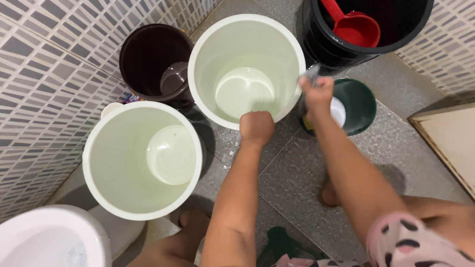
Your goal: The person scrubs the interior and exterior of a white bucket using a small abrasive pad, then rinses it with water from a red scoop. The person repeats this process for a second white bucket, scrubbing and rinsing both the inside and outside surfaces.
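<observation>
1. Landmark: the far white bucket (246, 69), upright on the grey tiled floor (297, 173), a little water in its bottom.
2. Left of and nearer than it: a second white bucket (142, 160), upright, almost dry. Behind that, touching the landmark's left side, a dark brown bucket (156, 64) with a small scoop inside.
3. Left hand (257, 127): closed in a fist over the landmark's near rim, gripping it.
4. Right hand (316, 91): at the landmark's right rim, closed on something small and blurred; what it is, I cannot tell.
5. Right of the landmark: a green basin (358, 101) on the floor, partly behind the right forearm. Behind it, a black bin (356, 29) holding a red ladle (354, 24).
6. Risk, as I judge it: wet tile plus a one-handed rim grip. A tilt could let the bucket slide, spilling its water toward the bare feet or knocking the brown bucket.
</observation>
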